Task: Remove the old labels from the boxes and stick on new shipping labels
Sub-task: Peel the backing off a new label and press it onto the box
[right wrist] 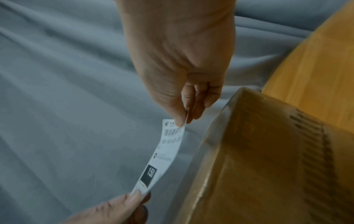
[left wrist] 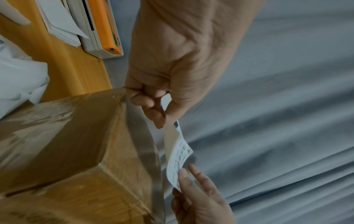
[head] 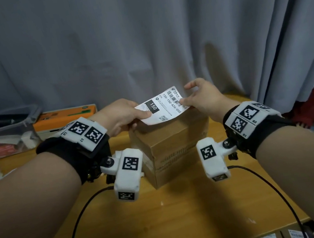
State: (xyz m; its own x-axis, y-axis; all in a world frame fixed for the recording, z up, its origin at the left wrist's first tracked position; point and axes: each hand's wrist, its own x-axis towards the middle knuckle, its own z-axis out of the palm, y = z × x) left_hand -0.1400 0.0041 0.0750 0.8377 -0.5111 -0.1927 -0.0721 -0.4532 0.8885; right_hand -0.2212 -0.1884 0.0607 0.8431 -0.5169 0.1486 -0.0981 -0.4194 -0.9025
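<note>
A white shipping label (head: pixel 163 105) printed with a barcode and "150" is stretched between both hands, just above the far top edge of a brown cardboard box (head: pixel 168 144). My left hand (head: pixel 122 116) pinches the label's left end between thumb and fingers. My right hand (head: pixel 200 97) pinches the right end by the barcode. In the left wrist view the label (left wrist: pixel 178 159) hangs clear of the box (left wrist: pixel 76 144). The right wrist view shows the label (right wrist: pixel 164 153) held off the box (right wrist: pixel 268 166), taut between the two hands.
The box stands on a yellow wooden table (head: pixel 169 220). An orange and white label printer (head: pixel 64 118) sits at the back left beside a clear plastic bin (head: pixel 2 140). A grey curtain (head: pixel 138 38) hangs behind. Two black cables (head: pixel 79 219) cross the table front.
</note>
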